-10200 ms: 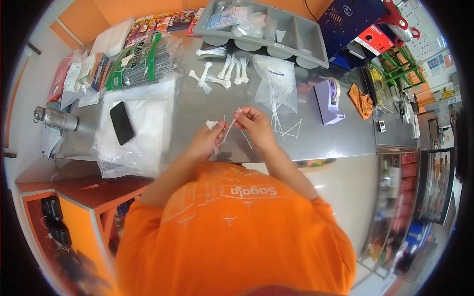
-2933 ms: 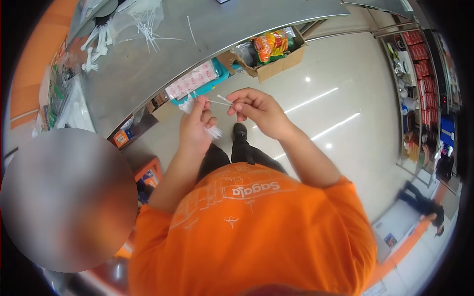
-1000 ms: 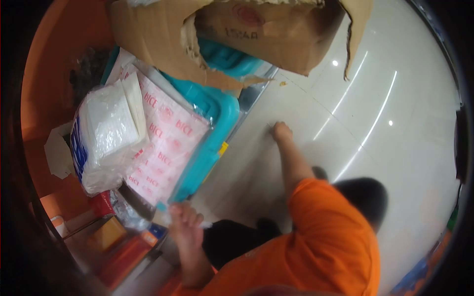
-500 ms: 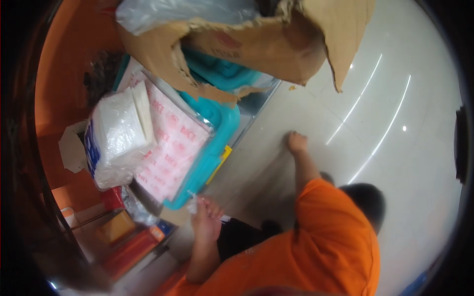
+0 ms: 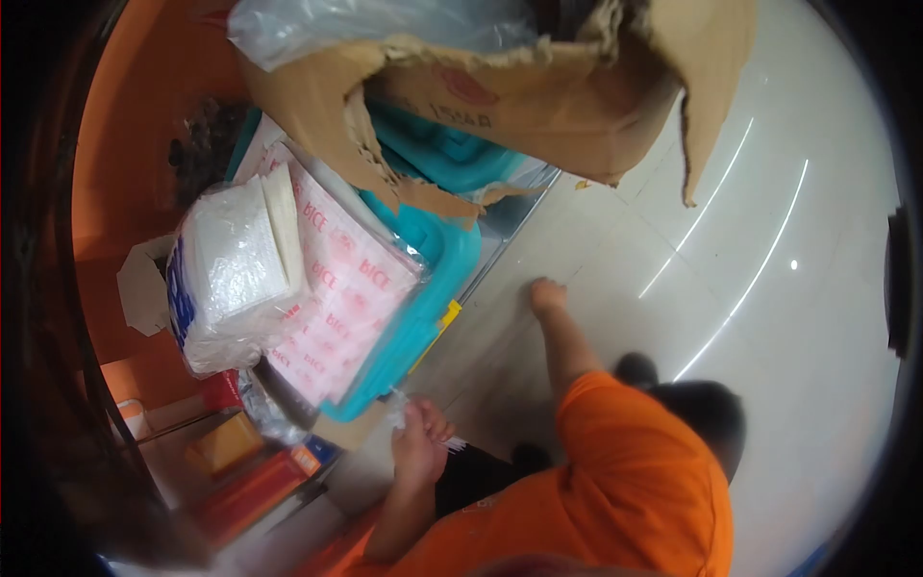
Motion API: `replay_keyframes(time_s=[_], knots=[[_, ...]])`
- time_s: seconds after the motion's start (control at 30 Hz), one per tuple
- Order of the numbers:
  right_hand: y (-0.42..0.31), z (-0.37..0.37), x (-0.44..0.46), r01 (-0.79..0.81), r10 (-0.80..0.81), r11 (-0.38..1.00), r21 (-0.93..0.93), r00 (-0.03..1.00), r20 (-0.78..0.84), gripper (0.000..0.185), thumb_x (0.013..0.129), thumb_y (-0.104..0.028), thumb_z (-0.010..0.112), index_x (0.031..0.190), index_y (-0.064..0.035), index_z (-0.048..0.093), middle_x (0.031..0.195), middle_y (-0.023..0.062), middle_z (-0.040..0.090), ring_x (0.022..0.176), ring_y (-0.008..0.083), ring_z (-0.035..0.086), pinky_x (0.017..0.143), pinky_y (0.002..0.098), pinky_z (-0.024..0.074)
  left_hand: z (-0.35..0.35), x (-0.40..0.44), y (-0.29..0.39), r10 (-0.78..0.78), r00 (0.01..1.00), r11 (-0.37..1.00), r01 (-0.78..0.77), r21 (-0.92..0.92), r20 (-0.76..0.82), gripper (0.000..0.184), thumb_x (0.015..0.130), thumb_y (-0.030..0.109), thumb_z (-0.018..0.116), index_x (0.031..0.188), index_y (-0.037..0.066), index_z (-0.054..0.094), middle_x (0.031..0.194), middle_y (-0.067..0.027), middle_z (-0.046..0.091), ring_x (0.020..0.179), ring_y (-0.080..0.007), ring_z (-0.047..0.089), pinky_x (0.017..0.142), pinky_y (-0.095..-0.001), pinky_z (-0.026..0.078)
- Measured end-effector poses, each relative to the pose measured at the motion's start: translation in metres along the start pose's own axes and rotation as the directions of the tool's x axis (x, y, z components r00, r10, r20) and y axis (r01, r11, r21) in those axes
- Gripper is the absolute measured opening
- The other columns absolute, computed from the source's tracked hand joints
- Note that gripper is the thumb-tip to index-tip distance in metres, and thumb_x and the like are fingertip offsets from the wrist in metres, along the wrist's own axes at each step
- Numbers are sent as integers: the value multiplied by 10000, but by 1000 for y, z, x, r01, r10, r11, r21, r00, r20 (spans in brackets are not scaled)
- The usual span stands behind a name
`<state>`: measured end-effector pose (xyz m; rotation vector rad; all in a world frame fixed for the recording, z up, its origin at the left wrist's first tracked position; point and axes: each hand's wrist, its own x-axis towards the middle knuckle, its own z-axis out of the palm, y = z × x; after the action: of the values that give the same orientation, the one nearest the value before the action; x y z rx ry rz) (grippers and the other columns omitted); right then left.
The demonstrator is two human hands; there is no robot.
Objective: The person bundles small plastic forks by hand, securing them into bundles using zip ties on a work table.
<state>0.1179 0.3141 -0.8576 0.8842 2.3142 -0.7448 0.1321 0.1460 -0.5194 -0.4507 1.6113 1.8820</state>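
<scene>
Red print ending "ICE" repeats on the pink-white pack [image 5: 336, 293]; the cardboard box [image 5: 567, 106] seems to read "15:4A".

white strips [image 5: 456, 444] bunched in the left hand [image 5: 421, 440]

Strong fisheye: edges bend, corners black out. Floor [image 5: 827, 385] on the right is bright, two long glare streaks plus a small hotspot. Soft shadow left of the right hand [image 5: 549, 293]. Specular highlights on the plastic-wrapped pack [image 5: 236, 255]. Near left dim, smeared. Left hand [image 5: 421, 438] soft; its white strips [image 5: 456, 444] blur together.
</scene>
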Motion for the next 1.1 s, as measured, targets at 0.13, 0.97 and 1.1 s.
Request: replay_keyframes(time_s=[0.13, 0.97, 1.1], knots=[[5, 1, -19, 76, -64, 936, 345, 997, -47, 238, 779, -122, 529, 990, -29, 583, 927, 138, 627, 886, 242, 608, 736, 356, 473, 1, 6, -11, -107, 987, 991, 95, 96, 121, 255, 915, 300, 444, 981, 59, 496, 622, 32, 290, 534, -67, 280, 505, -242, 286], [-134, -603, -611, 621, -686, 219, 752, 646, -334, 364, 889, -226, 474, 1196, -31, 455, 1182, 144, 493, 1052, 239, 483, 895, 305, 376, 169, -341, 336, -466, 553, 848, 501, 171, 691, 151, 928, 280, 422, 903, 136, 463, 635, 67, 302, 502, -34, 276, 504, -197, 268], [-197, -621, -639, 802, -958, 271, 532, 173, 228, 496, 917, -400, 373, 1281, -64, 396, 1290, 129, 425, 1174, 257, 409, 987, 350, 296, 140, -358, 353, -368, 643, 912, 389, 127, 672, 176, 920, 293, 437, 911, 119, 466, 595, 63, 278, 476, -39, 250, 432, -192, 212]])
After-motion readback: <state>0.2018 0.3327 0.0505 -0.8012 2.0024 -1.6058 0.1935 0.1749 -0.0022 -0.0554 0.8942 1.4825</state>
